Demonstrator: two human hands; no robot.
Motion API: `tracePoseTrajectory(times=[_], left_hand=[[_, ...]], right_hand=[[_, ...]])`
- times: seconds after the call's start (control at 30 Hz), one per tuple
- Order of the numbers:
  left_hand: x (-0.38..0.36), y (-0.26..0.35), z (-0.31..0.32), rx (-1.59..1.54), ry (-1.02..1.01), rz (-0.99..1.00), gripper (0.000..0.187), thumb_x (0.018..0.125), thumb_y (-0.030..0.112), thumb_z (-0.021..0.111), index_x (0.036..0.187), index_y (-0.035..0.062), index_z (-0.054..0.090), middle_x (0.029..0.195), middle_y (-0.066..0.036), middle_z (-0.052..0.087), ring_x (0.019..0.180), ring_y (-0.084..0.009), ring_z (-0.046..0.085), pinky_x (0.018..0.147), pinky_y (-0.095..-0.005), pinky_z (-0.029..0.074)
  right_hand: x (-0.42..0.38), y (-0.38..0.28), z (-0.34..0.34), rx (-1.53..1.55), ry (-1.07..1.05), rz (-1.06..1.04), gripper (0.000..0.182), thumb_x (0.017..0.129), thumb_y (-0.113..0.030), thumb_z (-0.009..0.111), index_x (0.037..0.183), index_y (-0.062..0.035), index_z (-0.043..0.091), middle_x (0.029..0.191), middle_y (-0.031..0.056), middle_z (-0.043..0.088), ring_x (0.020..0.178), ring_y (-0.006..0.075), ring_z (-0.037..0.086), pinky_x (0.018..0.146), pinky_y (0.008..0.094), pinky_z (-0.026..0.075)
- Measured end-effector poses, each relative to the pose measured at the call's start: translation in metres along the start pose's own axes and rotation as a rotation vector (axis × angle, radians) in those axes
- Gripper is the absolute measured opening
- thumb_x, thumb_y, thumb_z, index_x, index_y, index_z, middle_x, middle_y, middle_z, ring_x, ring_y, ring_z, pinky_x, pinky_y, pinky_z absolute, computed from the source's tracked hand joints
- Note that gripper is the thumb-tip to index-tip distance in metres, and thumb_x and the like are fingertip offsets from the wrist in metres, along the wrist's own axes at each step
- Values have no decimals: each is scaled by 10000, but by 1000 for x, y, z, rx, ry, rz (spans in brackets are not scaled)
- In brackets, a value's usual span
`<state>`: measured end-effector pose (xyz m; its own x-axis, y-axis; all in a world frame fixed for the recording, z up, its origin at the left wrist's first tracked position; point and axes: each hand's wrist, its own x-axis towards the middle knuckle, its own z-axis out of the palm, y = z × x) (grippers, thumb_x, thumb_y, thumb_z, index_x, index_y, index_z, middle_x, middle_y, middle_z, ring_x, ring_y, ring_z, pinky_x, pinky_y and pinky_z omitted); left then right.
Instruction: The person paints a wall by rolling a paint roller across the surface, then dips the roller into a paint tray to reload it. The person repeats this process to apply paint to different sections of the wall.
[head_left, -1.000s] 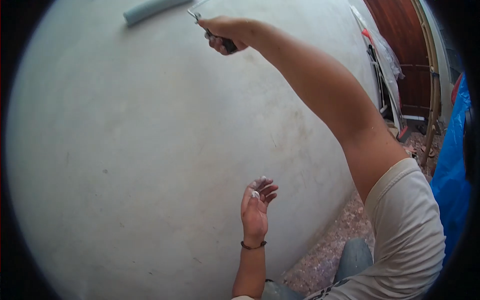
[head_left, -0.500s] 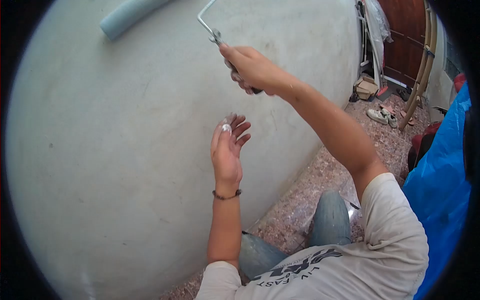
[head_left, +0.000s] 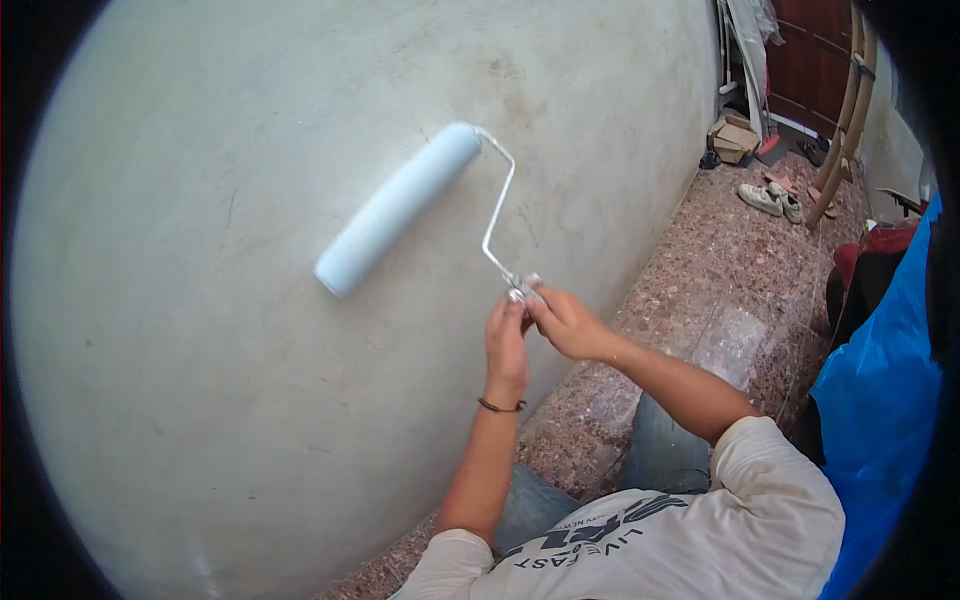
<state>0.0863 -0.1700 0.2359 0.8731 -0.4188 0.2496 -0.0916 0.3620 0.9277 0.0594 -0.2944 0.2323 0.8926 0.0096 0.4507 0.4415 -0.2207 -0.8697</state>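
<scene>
A paint roller (head_left: pixel 400 210) with a long pale-blue sleeve and a bent metal frame is held in front of the wall (head_left: pixel 250 400), its sleeve slanting from upper right to lower left. My right hand (head_left: pixel 570 324) is closed around the handle end, just below the frame. Close beside it, the fingers of my left hand (head_left: pixel 508 350) are pressed together at the shiny joint where frame meets handle. The handle itself is mostly hidden by both hands. A dark bracelet (head_left: pixel 500 405) circles my left wrist.
Blue plastic sheeting (head_left: pixel 875 390) hangs at the right. Along the speckled floor (head_left: pixel 690 270) stand sneakers (head_left: pixel 765 200), a cardboard box (head_left: pixel 735 138) and bamboo poles (head_left: pixel 845 120). A dark red door (head_left: pixel 805 60) is at the far end.
The roller has come down and to the right, bringing its whole sleeve into view. My right hand has lowered with it, and my left hand has gone from open and apart to closed at the joint.
</scene>
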Motion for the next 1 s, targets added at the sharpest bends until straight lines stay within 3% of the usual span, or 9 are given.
tracePoseTrajectory(times=[0.03,0.13,0.4,0.47,0.63,0.8,1.0], left_hand=[[-7,-18,3,29,30,-33,391,967,253,346,1198,-20,503,1178,-103,555,1048,-173,530,905,-325,413],[-26,-66,5,45,90,-112,358,962,200,357,1180,-31,521,1167,-110,559,1051,-182,532,917,-309,411],[-69,-140,2,9,186,-280,344,964,187,383,1162,-51,532,1118,-106,582,1031,-159,535,901,-269,411],[-80,-150,5,-47,239,-307,333,967,200,383,1146,-27,548,1020,-62,592,946,-128,536,839,-253,423],[-105,-206,-5,-8,246,-420,241,954,203,388,902,25,542,775,11,481,743,-82,450,672,-249,393],[-130,-230,-7,-46,290,-590,234,934,219,400,853,38,524,763,4,480,729,-87,436,651,-257,383],[-140,-255,-13,-146,402,-745,258,920,249,412,816,48,536,756,-12,494,688,-108,461,605,-293,387]], right_hand=[[-12,14,0,-71,-23,34,282,934,-209,420,931,52,526,839,248,581,785,373,589,687,405,452],[-48,49,6,-60,2,49,271,925,-193,424,948,59,520,865,275,572,834,428,560,705,426,445],[-109,107,13,-29,-126,288,266,912,-178,427,972,62,525,883,271,587,834,425,575,708,432,445],[-121,121,16,-94,-90,337,275,912,-190,427,969,60,527,870,268,593,826,418,585,709,433,448],[-154,141,21,-187,-157,492,294,911,-209,422,932,61,534,821,259,599,808,405,596,698,445,446],[-181,160,28,-263,-239,709,347,917,-258,414,894,62,545,792,268,600,788,404,601,691,434,451],[-198,186,36,-357,-264,739,473,907,-363,403,904,79,572,781,287,602,791,409,613,722,464,453]])
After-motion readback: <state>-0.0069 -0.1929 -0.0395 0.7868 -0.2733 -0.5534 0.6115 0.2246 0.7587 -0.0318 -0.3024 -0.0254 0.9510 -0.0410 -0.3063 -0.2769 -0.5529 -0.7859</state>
